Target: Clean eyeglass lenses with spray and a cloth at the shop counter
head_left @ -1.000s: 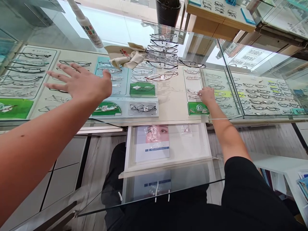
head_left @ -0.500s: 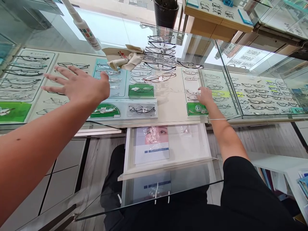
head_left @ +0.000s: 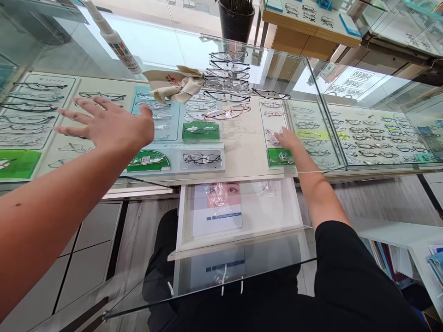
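My left hand (head_left: pixel 110 124) is held palm down over the glass-topped display case, fingers spread and holding nothing. Rows of eyeglasses lie beneath and around it. Farther right, my right hand (head_left: pixel 288 139) has its fingers bent together at a pair of thin-rimmed eyeglasses (head_left: pixel 272 137) on a narrow white display panel (head_left: pixel 272 122). The fingertips overlap the right end of this pair, so the exact grip is partly hidden. Just below sits a green stand (head_left: pixel 277 157) with another pair on it.
A beige cloth (head_left: pixel 173 85), a white tube-like bottle (head_left: pixel 121 53) and a row of dark-rimmed eyeglasses (head_left: pixel 228 85) rest on the glass top. Below the case, an open drawer (head_left: pixel 277 216) holds a printed leaflet (head_left: pixel 216 221). A black pot (head_left: pixel 236 20) stands beyond.
My right hand has shifted slightly left over the white panel, its fingertips farther onto the eyeglasses there. My left hand stays spread. The view has moved slightly.
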`<state>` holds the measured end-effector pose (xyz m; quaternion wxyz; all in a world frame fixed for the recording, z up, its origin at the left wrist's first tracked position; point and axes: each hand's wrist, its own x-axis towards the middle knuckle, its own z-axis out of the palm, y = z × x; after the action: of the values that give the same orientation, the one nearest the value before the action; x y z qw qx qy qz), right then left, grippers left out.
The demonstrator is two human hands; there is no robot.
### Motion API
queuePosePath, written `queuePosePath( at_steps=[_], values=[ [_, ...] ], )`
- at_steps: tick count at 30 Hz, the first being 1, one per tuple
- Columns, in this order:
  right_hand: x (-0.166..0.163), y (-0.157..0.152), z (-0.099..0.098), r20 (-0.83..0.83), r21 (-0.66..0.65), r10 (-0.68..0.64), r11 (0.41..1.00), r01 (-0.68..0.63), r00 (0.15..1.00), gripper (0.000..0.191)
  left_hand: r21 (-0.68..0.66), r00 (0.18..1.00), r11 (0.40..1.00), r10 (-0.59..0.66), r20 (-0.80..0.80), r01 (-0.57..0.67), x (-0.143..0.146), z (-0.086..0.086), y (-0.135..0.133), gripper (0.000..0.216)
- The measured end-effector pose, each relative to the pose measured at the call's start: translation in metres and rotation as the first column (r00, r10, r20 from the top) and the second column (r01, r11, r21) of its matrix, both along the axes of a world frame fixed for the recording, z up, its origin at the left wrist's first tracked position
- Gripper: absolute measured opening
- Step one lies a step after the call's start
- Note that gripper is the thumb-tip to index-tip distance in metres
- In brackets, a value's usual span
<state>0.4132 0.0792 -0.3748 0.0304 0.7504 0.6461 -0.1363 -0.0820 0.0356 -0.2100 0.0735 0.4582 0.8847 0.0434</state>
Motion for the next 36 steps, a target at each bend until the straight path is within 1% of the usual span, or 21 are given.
queuePosePath(
  at_steps=[3, 6, 11, 14, 16, 19, 21, 23, 26, 28, 30, 33, 36],
  values=[
    [-0.001, 0.002, -0.001, 0.007, 0.025, 0.026, 0.999, -0.026, 1.0, 0.082, -0.007, 1.0, 1.0, 0.003, -0.001, -0.003, 0.001, -0.001, 0.0, 0.105],
    [-0.001, 0.004, -0.002, 0.018, 0.04, 0.032, 0.999, -0.033, 0.999, 0.083, -0.001, 1.0, 1.0, 0.004, 0.002, -0.004, 0.001, 0.0, 0.0, 0.104],
    [-0.002, 0.006, -0.002, 0.068, 0.038, 0.042, 0.998, -0.045, 0.997, 0.082, 0.0, 1.0, 1.0, 0.004, 0.001, -0.004, 0.001, 0.0, 0.0, 0.105],
    [-0.001, 0.007, -0.002, 0.077, 0.035, 0.028, 0.999, -0.03, 0.997, 0.083, -0.005, 1.0, 1.0, 0.002, 0.002, -0.002, 0.0, 0.0, 0.001, 0.107],
    [0.0, 0.009, -0.004, 0.07, 0.038, 0.015, 0.999, -0.018, 0.997, 0.085, -0.007, 1.0, 1.0, 0.001, 0.0, -0.001, -0.002, -0.002, 0.003, 0.107],
    [0.004, 0.011, -0.007, 0.0, 0.065, -0.003, 0.998, 0.003, 1.0, 0.088, -0.005, 1.0, 1.0, 0.006, -0.006, -0.006, -0.005, -0.003, 0.004, 0.108],
    [0.008, 0.012, -0.006, -0.054, 0.104, -0.003, 0.994, 0.008, 0.999, 0.083, -0.008, 1.0, 1.0, 0.005, -0.004, -0.005, -0.005, -0.003, 0.004, 0.11],
    [0.013, 0.012, -0.003, -0.077, 0.146, 0.02, 0.989, -0.009, 0.997, 0.071, -0.01, 1.0, 1.0, 0.001, 0.001, -0.001, -0.005, -0.002, 0.004, 0.11],
    [0.021, 0.011, 0.004, -0.04, 0.179, 0.114, 0.978, -0.105, 0.993, 0.041, -0.002, 1.0, 1.0, -0.005, 0.0, 0.005, -0.004, -0.003, 0.004, 0.111],
    [0.025, 0.009, 0.008, 0.006, 0.18, 0.163, 0.97, -0.162, 0.987, 0.029, -0.001, 1.0, 1.0, 0.0, -0.003, 0.0, -0.004, -0.003, 0.004, 0.111],
    [0.026, 0.007, 0.009, 0.038, 0.177, 0.171, 0.968, -0.175, 0.984, 0.029, -0.008, 1.0, 1.0, 0.005, -0.001, -0.005, -0.003, -0.002, 0.005, 0.11],
    [0.023, 0.006, 0.005, 0.054, 0.17, 0.161, 0.971, -0.168, 0.985, 0.035, -0.014, 1.0, 1.0, 0.005, 0.004, -0.005, -0.003, -0.001, 0.005, 0.109],
    [0.017, 0.007, 0.0, 0.066, 0.138, 0.177, 0.973, -0.185, 0.982, 0.043, -0.004, 1.0, 1.0, 0.004, 0.012, -0.004, -0.001, 0.001, 0.003, 0.108]
  ],
)
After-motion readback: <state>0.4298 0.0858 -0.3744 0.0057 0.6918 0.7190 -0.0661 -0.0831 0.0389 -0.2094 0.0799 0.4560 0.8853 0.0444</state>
